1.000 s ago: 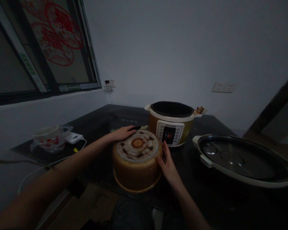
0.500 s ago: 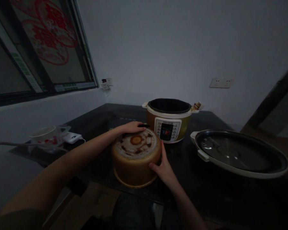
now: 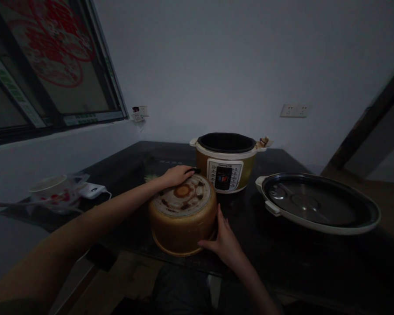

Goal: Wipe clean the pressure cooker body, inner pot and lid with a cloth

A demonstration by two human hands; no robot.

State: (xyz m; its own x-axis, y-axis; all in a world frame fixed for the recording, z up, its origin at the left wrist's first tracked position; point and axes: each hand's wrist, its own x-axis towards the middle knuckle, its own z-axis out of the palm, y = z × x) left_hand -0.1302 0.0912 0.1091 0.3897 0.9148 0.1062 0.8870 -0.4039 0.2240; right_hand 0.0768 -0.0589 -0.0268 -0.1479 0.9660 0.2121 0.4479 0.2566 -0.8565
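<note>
A gold inner pot [image 3: 180, 223] is turned bottom up near the table's front edge. Brown and dark stains mark its pale base. My left hand [image 3: 177, 176] reaches over the far side of the base, fingers closed on a thin black object [image 3: 193, 169] whose kind I cannot make out. At the pot's lower right side, my right hand [image 3: 225, 243] grips the wall near the rim, thumb in front and fingers behind. Just behind the pot stands an electric cooker [image 3: 228, 170], its lid off and its black inside showing.
The cooker's glass lid [image 3: 321, 203] with a pale rim lies on the dark table [image 3: 282, 262] at right. On the left are a bagged white tub [image 3: 54, 192] and a white plug-like device [image 3: 93, 190]. Wall sockets [image 3: 293, 110] sit behind.
My right hand has slid lower along the pot's side toward the rim. My left hand stays over the base with the black object, which has tilted slightly. The whole view has shifted slightly.
</note>
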